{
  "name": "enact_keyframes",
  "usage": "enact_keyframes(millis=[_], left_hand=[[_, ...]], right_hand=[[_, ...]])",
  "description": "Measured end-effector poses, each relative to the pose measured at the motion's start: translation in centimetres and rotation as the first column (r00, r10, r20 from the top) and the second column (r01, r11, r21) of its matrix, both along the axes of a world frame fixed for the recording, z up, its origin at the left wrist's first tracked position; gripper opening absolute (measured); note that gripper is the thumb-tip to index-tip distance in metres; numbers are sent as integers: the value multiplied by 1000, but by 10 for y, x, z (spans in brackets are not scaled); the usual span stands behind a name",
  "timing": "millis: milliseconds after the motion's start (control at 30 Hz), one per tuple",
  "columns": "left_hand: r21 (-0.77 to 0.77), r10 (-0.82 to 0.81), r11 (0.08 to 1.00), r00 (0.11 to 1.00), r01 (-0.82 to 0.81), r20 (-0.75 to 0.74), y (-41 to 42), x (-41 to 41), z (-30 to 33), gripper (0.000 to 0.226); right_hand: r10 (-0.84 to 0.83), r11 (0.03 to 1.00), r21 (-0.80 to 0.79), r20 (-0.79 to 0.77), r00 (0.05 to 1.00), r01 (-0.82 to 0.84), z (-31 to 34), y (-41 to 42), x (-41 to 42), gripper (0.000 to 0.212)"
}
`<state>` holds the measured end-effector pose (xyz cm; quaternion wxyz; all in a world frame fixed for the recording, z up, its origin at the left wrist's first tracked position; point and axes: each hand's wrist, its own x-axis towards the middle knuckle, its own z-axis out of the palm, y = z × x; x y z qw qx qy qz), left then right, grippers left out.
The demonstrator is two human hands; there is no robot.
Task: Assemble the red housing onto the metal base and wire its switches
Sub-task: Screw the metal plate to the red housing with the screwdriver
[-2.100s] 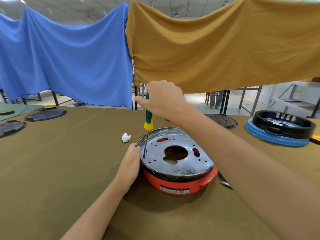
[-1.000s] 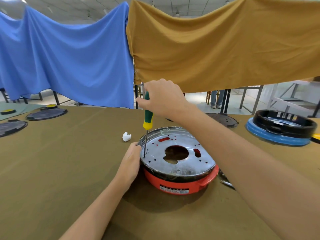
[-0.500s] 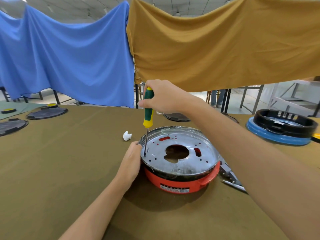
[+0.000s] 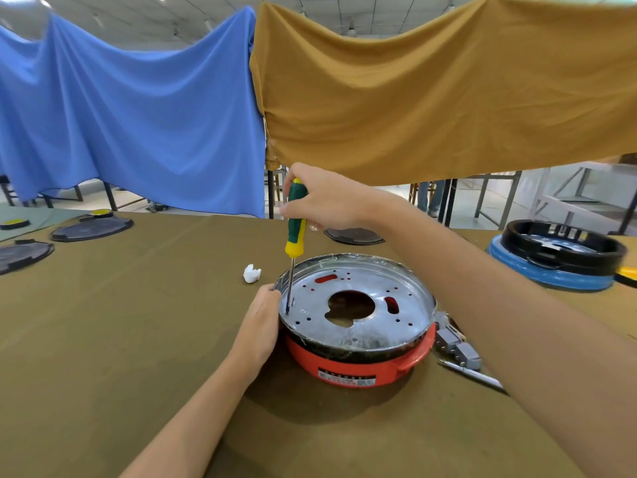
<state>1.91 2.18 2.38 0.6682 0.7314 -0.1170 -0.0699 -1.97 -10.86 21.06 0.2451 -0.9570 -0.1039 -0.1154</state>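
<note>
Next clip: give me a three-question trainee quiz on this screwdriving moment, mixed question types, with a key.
1. True or false: the right hand grips the screwdriver by its handle.
2. Where does the screwdriver tip meet the metal base?
A. at the centre hole
B. near its left rim
C. on the red housing
3. Fill in: the left hand rests against the base's ____ side.

Key: 1 true; 2 B; 3 left.
</note>
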Motion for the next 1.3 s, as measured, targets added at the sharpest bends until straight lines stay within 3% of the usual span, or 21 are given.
enact_keyframes(millis=[233,400,500,600,667,733,800,933,1067,1200,1300], left_hand=[[-8,-3,1000,1000,3,1,1,2,-3,35],[7,0,1000,1000,0,-4,2,3,-4,38],[5,-1,1000,1000,1,1,3,4,-4,36],[15,1,1000,1000,-1,-4,3,3,-3,36],[20,-1,1000,1000,1,-1,3,3,-3,36],[6,-4,1000,1000,4,2,3,3,-2,33],[-6,-8,1000,1000,8,3,3,3,-1,36],[-26,-31,999,998,30,-48,3,5,1,44],[-89,-30,996,993,20,-115,4,10,2,36],[-38,-61,998,980,55,-188,8,8,8,39],[3,-39,999,958,42,-285,5,11,19,19]], right_hand=[[-92,988,-111,124,988,106,-4,10,7,36],[-162,947,-205,359,919,247,-17,19,19,32],[-137,968,-139,401,906,209,-25,16,20,34],[-34,999,-2,306,951,36,-24,10,18,40],[-21,998,-41,351,936,38,-25,9,16,46],[-53,983,-126,499,865,133,-32,12,16,47],[-34,993,-74,551,834,89,-37,14,16,42],[82,984,116,382,920,-136,-34,6,14,23],[-18,971,219,447,894,-90,-31,-12,6,21],[-200,926,376,474,857,8,-43,-38,-9,22],[-328,847,528,432,840,59,-60,-60,-24,21]])
